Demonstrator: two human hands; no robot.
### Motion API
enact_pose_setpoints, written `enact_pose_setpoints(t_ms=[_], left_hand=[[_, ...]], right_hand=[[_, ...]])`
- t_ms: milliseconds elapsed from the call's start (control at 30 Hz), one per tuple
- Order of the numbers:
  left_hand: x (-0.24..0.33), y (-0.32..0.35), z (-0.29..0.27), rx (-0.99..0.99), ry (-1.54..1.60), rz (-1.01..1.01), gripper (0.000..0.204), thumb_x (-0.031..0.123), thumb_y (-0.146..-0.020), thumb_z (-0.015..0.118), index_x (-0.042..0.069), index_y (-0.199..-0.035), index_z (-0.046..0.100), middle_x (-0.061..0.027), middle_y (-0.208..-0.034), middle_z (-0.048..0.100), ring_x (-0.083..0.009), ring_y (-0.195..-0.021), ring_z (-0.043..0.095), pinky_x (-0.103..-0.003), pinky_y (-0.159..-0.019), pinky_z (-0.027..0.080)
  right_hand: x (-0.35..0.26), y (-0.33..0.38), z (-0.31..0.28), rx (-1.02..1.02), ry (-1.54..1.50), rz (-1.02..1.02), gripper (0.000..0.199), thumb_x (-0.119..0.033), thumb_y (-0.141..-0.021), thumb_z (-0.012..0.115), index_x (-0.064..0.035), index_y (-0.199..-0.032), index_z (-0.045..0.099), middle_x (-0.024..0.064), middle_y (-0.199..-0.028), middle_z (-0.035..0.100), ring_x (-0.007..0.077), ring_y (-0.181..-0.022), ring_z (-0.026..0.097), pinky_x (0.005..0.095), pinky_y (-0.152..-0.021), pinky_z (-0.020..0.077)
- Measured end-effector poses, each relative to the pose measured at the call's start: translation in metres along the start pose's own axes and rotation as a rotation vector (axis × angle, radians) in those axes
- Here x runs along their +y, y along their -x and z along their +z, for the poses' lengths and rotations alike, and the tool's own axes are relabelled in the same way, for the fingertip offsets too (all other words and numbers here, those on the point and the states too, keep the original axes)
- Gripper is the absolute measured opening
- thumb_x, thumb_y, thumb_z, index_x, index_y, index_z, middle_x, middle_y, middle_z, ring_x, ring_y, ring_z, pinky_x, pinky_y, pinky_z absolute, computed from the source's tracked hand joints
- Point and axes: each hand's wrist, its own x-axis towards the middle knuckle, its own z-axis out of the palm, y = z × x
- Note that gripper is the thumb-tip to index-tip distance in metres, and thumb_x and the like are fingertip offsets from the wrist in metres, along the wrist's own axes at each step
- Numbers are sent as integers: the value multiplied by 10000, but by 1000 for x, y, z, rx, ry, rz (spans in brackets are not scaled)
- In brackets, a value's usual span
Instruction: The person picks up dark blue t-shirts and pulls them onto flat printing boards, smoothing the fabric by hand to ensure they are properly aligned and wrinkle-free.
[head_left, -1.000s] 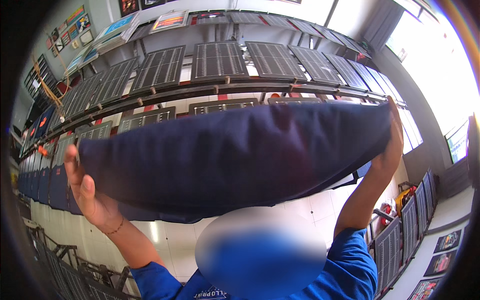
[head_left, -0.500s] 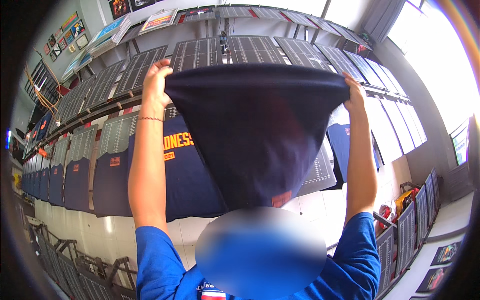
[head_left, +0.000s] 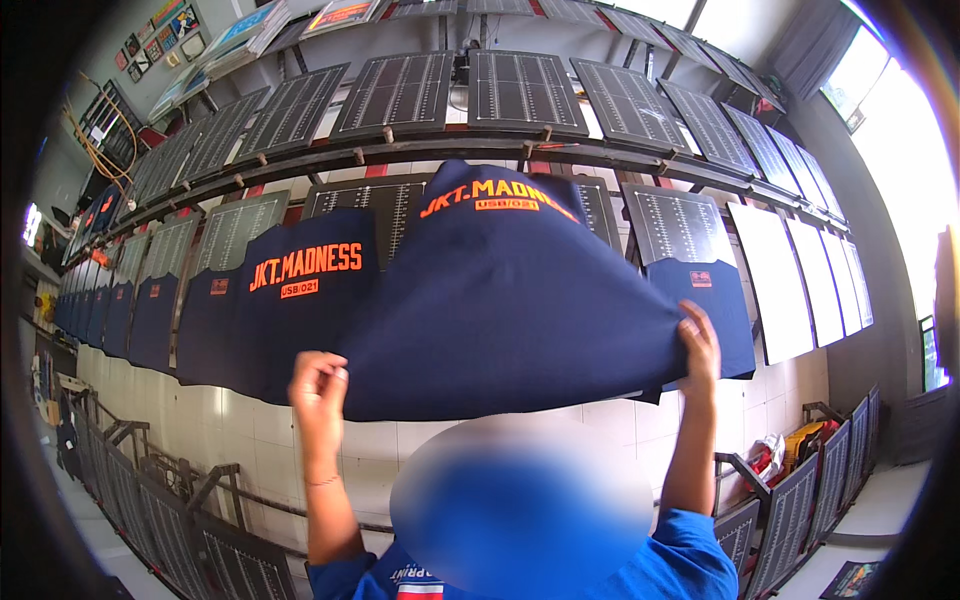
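Note:
A navy T-shirt [head_left: 510, 300] with orange lettering near its collar is spread over a slanted dark board in front of me. My left hand [head_left: 318, 385] pinches the shirt's lower left hem. Gripping the lower right hem is my right hand [head_left: 698, 348], raised a little higher. The hem is lifted toward me, so the cloth bellies out between both hands. Beside it on the left hangs another navy shirt [head_left: 300, 300] with the same orange print, flat on its own board.
A long row of navy shirts [head_left: 120, 310] on boards runs off to the left. To the right stand a board with a navy shirt [head_left: 700, 300] and pale bare boards [head_left: 775, 280]. Dark gridded panels [head_left: 520, 85] line the rack above. Metal frames [head_left: 150, 500] stand lower left.
A second ago I held the shirt stretched wide in front of me. I then raised it high, and now it lies over the board with both hands lower at its hem.

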Motion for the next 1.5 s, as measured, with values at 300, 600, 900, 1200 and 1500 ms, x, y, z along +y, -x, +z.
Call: enact_pose_setpoints(t_ms=[300,600,900,1200,1500], left_hand=[[-201,109,55,-58,-278,-355,484,68,-744,721,7,-1177,513,-155,-999,580,-269,-882,552,-370,-797,462],[-205,146,34,-277,-58,-577,195,148,-872,632,-15,-795,557,-27,-669,536,-127,-619,453,-298,-594,397],[-168,136,40,-164,435,-821,319,256,-916,608,-34,-1045,580,-34,-959,588,-109,-888,516,-274,-828,418],[-16,-176,89,57,724,-426,692,356,-847,672,20,-1381,387,-107,-1407,419,-198,-1328,325,-361,-1132,161],[85,-180,26,178,675,-51,262,218,-896,625,3,-1046,628,-76,-1036,633,-150,-948,607,-300,-835,486]], right_hand=[[244,9,-33,162,316,147,313,-85,-893,602,9,-1190,571,118,-1030,637,162,-937,590,282,-836,464],[241,32,-54,110,637,95,208,-166,-917,598,39,-890,621,35,-715,579,106,-668,504,281,-608,419],[242,31,-60,-139,786,87,317,-273,-938,560,22,-827,598,75,-611,537,142,-526,504,324,-520,410],[10,-189,28,-340,-209,28,283,-311,-939,539,-60,-1060,585,3,-872,570,139,-837,536,311,-727,435],[-118,-156,50,52,-180,-409,303,-298,-981,489,-15,-930,583,4,-786,542,75,-689,499,248,-632,415]])
